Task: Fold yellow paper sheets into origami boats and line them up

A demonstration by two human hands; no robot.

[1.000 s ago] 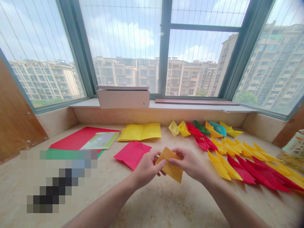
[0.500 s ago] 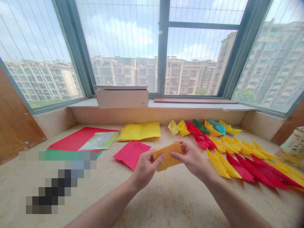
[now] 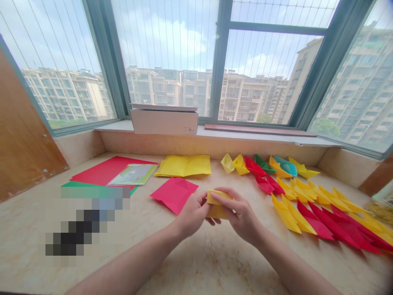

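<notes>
Between my two hands is a folded piece of yellow paper (image 3: pixel 218 212), held above the counter. My left hand (image 3: pixel 194 211) grips its left side, with the thumb near the front. My right hand (image 3: pixel 244 213) is closed on the right side, its fingers lying across the upper part and covering much of it. Just beyond my left hand lies a creased pink-red sheet (image 3: pixel 174 194). To the right of my right hand stand folded yellow paper boats (image 3: pixel 286 213) and red paper boats (image 3: pixel 328 223) in slanting rows.
Yellow sheets (image 3: pixel 184 165) lie at the back, with red sheets (image 3: pixel 101 172) and a clear packet (image 3: pixel 135 174) to their left. More boats, among them a green one (image 3: pixel 263 164), line the back right. A white box (image 3: pixel 166 121) stands on the sill. A blurred patch hides the left counter.
My right hand has shifted over the yellow paper, its fingers now covering the top where the thumb was before. Less of the paper shows. The whole view has turned slightly.
</notes>
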